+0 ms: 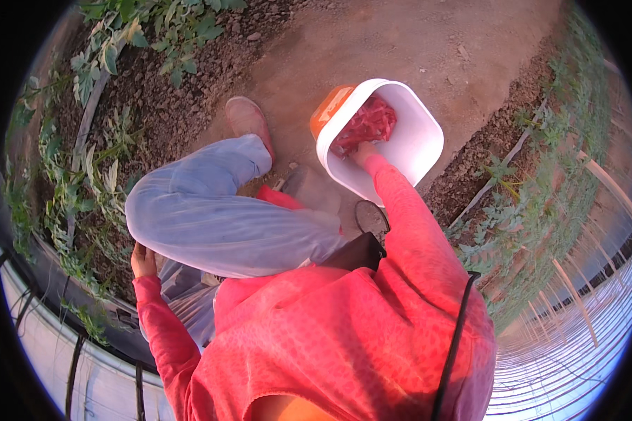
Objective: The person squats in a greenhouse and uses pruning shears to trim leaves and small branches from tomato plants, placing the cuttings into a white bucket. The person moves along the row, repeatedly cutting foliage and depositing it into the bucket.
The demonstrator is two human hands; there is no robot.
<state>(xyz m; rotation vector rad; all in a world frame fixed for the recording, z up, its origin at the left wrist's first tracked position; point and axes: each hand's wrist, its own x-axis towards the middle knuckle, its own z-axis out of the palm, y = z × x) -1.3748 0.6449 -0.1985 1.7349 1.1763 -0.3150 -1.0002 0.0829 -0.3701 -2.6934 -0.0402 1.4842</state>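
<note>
A white plastic bucket (418, 131) with an orange patch on its outer side stands tilted on the dirt path, its mouth facing me. Inside lies a bundle of red plastic strips or film (371, 121). My right hand (365, 152) reaches into the bucket and touches the bundle's lower edge; its fingertips are hidden, so a grip cannot be made out. My left hand (143, 260) is low at the left, by my bent knee in blue trousers (189, 210). Part of it is hidden behind the leg.
Leafy plants (100, 173), which look like tomato, grow in a row at the left. Another plant row (532, 210) runs along the right with a pale irrigation hose (505, 160). A black bag (355, 252) rests at my waist. Greenhouse ribs (569, 379) arch at the lower right.
</note>
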